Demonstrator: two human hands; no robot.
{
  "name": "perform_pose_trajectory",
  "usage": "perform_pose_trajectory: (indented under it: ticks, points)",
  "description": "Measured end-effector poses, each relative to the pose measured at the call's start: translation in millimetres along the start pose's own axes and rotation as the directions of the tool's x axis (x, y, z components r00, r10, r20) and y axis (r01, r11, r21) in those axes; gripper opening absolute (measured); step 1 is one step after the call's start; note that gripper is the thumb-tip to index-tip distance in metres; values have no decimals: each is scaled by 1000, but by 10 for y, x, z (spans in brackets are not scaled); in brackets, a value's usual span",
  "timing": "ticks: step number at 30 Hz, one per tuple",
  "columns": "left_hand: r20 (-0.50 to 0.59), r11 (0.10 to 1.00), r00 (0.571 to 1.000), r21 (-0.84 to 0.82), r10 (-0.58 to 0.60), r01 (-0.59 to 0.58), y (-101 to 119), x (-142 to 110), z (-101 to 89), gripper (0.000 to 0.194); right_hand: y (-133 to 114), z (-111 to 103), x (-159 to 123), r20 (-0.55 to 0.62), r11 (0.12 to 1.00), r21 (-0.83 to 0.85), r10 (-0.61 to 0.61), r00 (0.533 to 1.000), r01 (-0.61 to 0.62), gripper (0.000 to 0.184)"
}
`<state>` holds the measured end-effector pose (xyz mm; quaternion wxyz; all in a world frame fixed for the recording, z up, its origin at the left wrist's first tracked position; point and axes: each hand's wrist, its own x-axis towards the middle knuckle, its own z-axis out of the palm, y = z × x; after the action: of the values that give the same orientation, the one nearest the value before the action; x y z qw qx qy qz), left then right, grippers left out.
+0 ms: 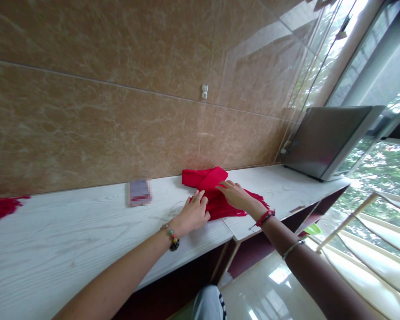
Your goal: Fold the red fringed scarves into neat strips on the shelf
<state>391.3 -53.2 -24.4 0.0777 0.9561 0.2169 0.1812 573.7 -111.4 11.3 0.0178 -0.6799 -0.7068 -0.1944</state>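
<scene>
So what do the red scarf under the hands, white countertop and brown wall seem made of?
Red scarf: matte fabric, probably woven, from its folds and fringe.
White countertop: perhaps wood or laminate, by its grain.
Brown wall: probably polished stone or glazed tile, given veins and reflections.

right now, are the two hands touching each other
Apart: the head view shows red cloth between the left hand and the right hand.
</scene>
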Motion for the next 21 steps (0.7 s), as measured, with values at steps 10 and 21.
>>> perform_pose_trajectory:
  ticks: [10,21]
  points:
    - [-16,998,1000,-57,-7,7,-172,82,23,39,-90,387,74,-27,983,140,-118,993,121,37]
    - [250,995,964,40,-96,89,-176,61,-4,55,-194,162,15,-113,952,84,-285,952,295,27]
